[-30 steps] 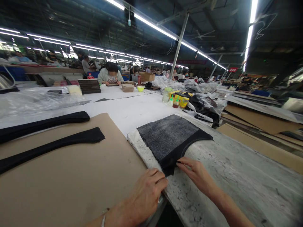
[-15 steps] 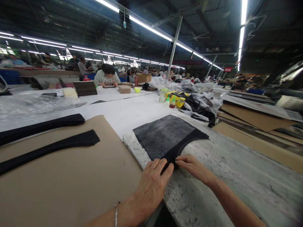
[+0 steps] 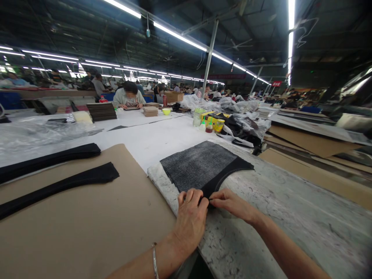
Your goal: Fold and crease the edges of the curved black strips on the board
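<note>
A dark grey fabric panel with a smooth black border along its curved right edge lies flat on a stained, pale work surface. At its near end, the fingers of my left hand are curled down and closed on the black border. Right beside them, my right hand pinches the border's edge between thumb and forefinger. The fingertips of both hands nearly meet, and the near corner of the panel is hidden beneath them.
Stacks of black strips lie on a tan board at left. Glue bottles, a yellow box and plastic-wrapped bundles stand beyond. Brown sheets are stacked at right. Across the white table a co-worker sits.
My left hand's fingers have bent from stretched forward to curled in. My right hand has come slightly left and closer to the left one. The panel keeps its place on the surface.
</note>
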`<state>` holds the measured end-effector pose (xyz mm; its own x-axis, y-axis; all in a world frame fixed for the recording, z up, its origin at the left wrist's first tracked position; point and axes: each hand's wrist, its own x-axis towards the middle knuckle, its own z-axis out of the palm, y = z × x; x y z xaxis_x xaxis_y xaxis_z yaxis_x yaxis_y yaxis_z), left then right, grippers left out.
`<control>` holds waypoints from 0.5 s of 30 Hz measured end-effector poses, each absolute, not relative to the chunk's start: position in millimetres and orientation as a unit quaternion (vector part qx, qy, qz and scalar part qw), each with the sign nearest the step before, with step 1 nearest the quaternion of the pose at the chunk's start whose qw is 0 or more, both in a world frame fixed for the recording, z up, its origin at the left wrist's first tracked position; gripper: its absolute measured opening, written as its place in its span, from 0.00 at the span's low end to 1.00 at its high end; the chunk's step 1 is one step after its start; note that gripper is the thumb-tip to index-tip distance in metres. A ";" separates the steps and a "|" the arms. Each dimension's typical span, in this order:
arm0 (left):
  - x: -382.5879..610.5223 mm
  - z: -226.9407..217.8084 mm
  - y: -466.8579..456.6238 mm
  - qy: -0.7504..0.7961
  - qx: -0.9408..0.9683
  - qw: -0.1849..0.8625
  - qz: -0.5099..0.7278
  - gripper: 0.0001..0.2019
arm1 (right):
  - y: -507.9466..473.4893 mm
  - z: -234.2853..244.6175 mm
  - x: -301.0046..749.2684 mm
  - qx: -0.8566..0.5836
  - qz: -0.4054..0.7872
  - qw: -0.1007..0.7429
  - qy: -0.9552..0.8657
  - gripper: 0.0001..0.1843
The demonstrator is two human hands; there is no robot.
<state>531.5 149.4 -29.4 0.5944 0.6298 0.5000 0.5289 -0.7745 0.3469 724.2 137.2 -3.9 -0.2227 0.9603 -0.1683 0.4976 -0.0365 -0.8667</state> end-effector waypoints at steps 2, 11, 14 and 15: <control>536.0 -30.3 149.7 0.326 0.888 0.080 0.316 0.07 | 138.1 -3.8 724.7 -0.564 0.450 0.259 -0.641 0.13; 541.1 -38.3 147.3 0.326 0.872 0.088 0.354 0.08 | 142.5 -7.9 721.9 -0.576 0.446 0.272 -0.629 0.13; 539.5 -37.5 144.6 0.321 0.872 0.088 0.360 0.09 | 144.3 -9.4 720.4 -0.582 0.436 0.283 -0.625 0.14; 539.4 -36.3 143.8 0.321 0.872 0.091 0.359 0.09 | 144.8 -9.6 720.2 -0.584 0.433 0.286 -0.624 0.14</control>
